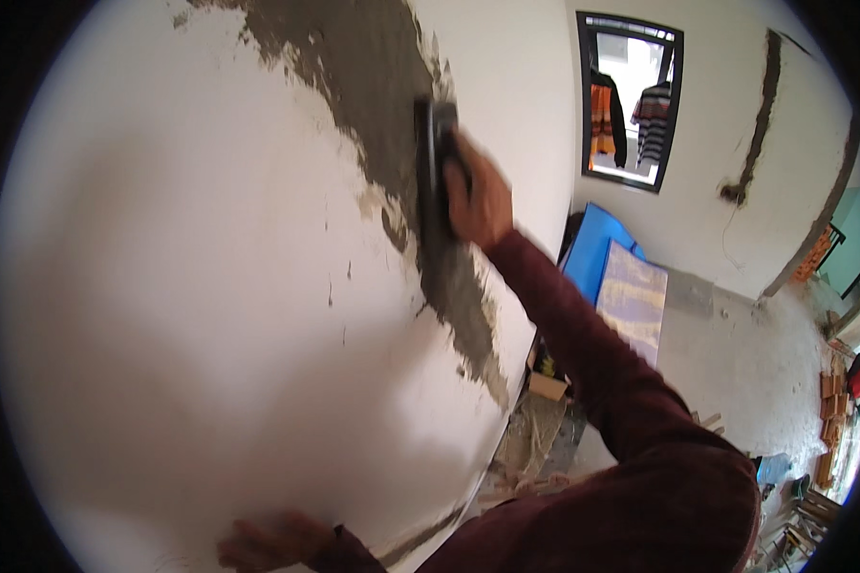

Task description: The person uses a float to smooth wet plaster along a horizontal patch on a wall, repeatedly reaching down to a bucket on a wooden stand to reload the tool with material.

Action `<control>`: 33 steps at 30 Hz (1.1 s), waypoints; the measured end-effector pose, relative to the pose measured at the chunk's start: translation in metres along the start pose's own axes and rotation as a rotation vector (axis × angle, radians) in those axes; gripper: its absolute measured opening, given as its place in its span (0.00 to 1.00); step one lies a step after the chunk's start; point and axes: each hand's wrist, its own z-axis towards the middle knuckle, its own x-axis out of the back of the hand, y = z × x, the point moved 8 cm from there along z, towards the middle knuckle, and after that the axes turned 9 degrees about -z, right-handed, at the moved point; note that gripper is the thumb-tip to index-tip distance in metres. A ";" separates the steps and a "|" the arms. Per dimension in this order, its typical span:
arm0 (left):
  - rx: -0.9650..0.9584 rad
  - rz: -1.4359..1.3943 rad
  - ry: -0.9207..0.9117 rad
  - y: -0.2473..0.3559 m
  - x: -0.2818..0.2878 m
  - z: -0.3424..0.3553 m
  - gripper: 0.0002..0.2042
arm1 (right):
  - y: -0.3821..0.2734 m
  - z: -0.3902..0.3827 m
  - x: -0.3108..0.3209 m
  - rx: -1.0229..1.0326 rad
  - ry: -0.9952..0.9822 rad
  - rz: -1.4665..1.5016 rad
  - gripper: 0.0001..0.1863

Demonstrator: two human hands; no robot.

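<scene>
My right hand (pixel 478 191), in a maroon sleeve, is closed on the handle of a dark trowel (pixel 424 181), whose long blade lies against a band of wet grey mortar (pixel 363 86). The band runs diagonally down the white wall (pixel 143 277), with ragged edges and small smears beside it. Low in the picture my left hand (pixel 269 540) rests on the white wall with its fingers spread, slightly blurred. A broad shadow falls across the lower part of the wall.
At the right are a window (pixel 627 172) with hanging clothes, grey chases (pixel 766 105) in the adjoining wall, leaning blue panels (pixel 586 248) and a patterned board (pixel 631 291), a cardboard box (pixel 548 385), the concrete floor (pixel 736 372), stacked bricks (pixel 831 401) and assorted clutter at the lower right.
</scene>
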 end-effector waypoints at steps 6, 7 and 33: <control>0.098 0.031 -0.092 0.006 -0.002 0.004 0.34 | -0.027 -0.030 0.001 0.043 -0.115 0.082 0.30; 0.138 0.004 -0.140 0.006 0.000 0.004 0.34 | -0.005 -0.009 -0.004 -0.158 -0.175 0.062 0.29; 0.216 0.017 -0.180 0.009 0.000 0.003 0.43 | -0.007 -0.076 0.005 -0.134 -0.261 0.169 0.31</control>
